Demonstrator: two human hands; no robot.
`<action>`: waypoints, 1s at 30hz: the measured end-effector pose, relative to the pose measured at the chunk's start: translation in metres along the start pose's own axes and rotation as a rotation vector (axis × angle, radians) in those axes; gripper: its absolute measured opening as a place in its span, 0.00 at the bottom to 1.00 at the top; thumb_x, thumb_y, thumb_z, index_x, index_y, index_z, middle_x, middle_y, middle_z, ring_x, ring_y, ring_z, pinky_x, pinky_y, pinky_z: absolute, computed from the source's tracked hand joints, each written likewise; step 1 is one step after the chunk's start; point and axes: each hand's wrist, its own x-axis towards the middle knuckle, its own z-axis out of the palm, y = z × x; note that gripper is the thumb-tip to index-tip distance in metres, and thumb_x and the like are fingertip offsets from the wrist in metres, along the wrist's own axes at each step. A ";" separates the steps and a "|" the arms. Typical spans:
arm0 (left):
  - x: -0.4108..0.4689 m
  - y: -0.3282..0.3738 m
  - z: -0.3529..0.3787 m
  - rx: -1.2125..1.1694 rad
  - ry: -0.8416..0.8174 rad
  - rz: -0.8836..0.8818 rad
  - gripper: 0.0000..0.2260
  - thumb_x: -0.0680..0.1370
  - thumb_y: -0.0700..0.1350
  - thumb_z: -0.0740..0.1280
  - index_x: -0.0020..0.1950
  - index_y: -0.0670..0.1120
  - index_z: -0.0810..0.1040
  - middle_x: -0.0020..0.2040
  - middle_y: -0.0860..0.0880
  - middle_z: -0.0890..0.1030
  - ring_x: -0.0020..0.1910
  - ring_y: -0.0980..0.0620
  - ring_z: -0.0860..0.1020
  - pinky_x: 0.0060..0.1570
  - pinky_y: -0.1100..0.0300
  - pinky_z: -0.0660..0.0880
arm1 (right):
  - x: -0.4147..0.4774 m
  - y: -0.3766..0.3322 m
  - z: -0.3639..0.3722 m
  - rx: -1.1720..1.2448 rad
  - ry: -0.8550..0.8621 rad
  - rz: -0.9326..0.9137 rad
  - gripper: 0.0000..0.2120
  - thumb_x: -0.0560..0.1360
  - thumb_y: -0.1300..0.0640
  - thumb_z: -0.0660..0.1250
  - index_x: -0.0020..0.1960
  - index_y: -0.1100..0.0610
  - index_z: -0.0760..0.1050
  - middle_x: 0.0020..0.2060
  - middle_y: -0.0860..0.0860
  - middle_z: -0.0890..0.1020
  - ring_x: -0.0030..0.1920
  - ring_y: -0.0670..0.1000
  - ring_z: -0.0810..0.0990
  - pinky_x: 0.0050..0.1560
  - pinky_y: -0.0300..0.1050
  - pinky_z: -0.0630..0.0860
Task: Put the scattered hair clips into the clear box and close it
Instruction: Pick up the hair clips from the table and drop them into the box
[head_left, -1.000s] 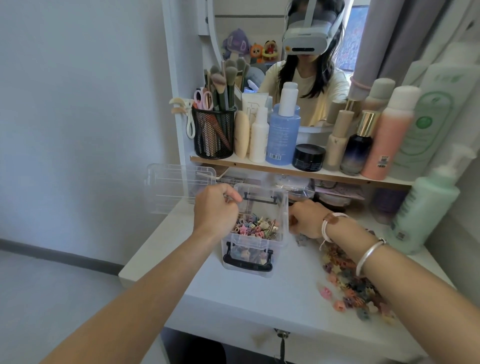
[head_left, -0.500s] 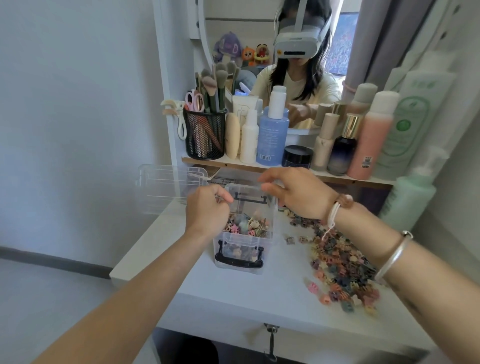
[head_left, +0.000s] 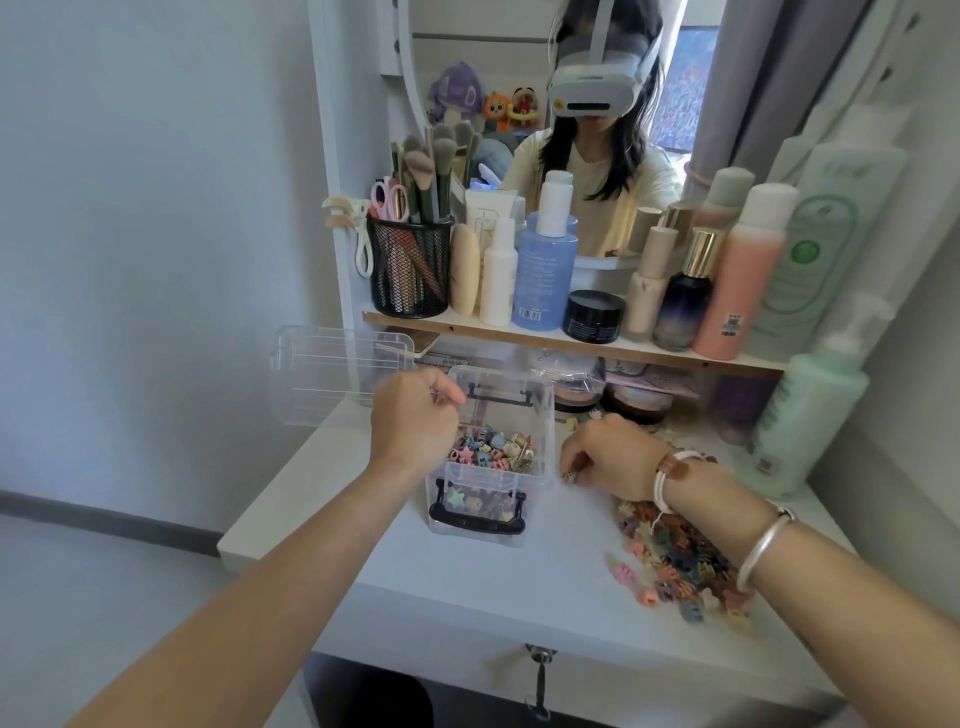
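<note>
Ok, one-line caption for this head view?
Left hand holds the clear box while the right hand, fingers curled, reaches scattered hair clips on the table.

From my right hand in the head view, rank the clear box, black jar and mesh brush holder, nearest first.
1. clear box, just left of the right hand.
2. black jar, on the shelf behind.
3. mesh brush holder, shelf's left end.
</note>
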 end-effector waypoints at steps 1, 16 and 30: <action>0.000 0.000 0.000 0.001 0.000 0.002 0.11 0.73 0.31 0.60 0.41 0.42 0.80 0.52 0.44 0.82 0.55 0.47 0.78 0.51 0.62 0.70 | 0.000 -0.001 -0.006 0.020 0.050 -0.009 0.10 0.73 0.64 0.65 0.51 0.58 0.81 0.51 0.51 0.84 0.53 0.50 0.80 0.58 0.40 0.74; -0.002 0.003 -0.002 -0.021 -0.016 -0.020 0.12 0.73 0.31 0.59 0.40 0.43 0.80 0.51 0.44 0.82 0.53 0.43 0.78 0.53 0.55 0.74 | -0.001 -0.030 -0.046 0.436 0.381 -0.046 0.12 0.75 0.63 0.64 0.57 0.58 0.77 0.53 0.52 0.81 0.54 0.48 0.79 0.55 0.35 0.70; -0.005 0.004 0.000 -0.018 -0.002 -0.035 0.12 0.73 0.31 0.59 0.41 0.42 0.80 0.54 0.44 0.81 0.56 0.44 0.77 0.56 0.54 0.74 | -0.025 0.015 -0.001 -0.002 -0.132 0.094 0.12 0.70 0.59 0.69 0.53 0.55 0.79 0.52 0.51 0.82 0.52 0.50 0.78 0.49 0.38 0.72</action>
